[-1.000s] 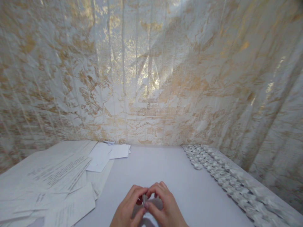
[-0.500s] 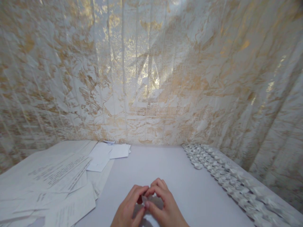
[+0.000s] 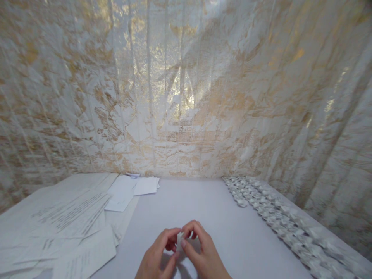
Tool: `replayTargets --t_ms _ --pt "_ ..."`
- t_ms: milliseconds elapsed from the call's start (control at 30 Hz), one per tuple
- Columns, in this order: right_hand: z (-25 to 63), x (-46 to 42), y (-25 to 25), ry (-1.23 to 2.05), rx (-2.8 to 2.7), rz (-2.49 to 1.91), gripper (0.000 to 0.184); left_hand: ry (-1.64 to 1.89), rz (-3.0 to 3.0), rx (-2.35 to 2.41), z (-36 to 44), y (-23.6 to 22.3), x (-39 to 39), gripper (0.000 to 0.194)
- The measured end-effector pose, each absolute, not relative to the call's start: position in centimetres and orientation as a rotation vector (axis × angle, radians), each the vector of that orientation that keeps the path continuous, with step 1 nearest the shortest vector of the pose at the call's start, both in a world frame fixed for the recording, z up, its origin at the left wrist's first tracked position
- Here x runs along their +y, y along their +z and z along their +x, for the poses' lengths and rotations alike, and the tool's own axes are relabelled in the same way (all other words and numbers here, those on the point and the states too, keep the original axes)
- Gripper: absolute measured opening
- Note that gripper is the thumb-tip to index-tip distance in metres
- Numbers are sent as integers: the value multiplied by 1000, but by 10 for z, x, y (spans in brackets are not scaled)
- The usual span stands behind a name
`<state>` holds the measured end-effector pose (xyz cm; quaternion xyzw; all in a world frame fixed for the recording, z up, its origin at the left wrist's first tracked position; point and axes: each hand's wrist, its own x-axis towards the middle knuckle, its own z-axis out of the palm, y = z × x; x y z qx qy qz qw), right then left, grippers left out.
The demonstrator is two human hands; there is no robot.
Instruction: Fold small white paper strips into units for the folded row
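Note:
Between my fingertips is a small folded piece of white paper (image 3: pixel 179 241), held upright just above the white tabletop (image 3: pixel 186 205). My left hand (image 3: pixel 159 252) has its thumb and fingers curled at the paper's left side. From the other side, my right hand (image 3: pixel 203 248) pinches it between thumb and index finger. Fingers cover part of the paper, so its full shape cannot be made out.
Printed sheets (image 3: pixel 72 217) lie overlapping on the left, with blank white paper pieces (image 3: pixel 120 193) behind them. Rows of small folded paper pieces (image 3: pixel 279 217) run along the right edge. A gold-patterned curtain (image 3: pixel 180 97) hangs behind the table.
The paper has turned between my fingers and more of its pale face shows now. My right fingers have shifted slightly on it, and both hands stay in the same place.

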<state>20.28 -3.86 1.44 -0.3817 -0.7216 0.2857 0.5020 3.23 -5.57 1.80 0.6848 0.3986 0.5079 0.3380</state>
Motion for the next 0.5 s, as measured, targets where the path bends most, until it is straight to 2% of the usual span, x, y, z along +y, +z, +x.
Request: replayTargets --t_ms 133,367,500 --pt "204 -39 16 589 -1787 -867 16 1319 1780 1072 33 18 -57 27" --pt "205 -38 17 449 -1842 -836 34 1259 1694 1127 32 12 -51 31" --pt "205 -40 17 448 -1850 -872 40 1183 1767 1126 29 15 -48 25"
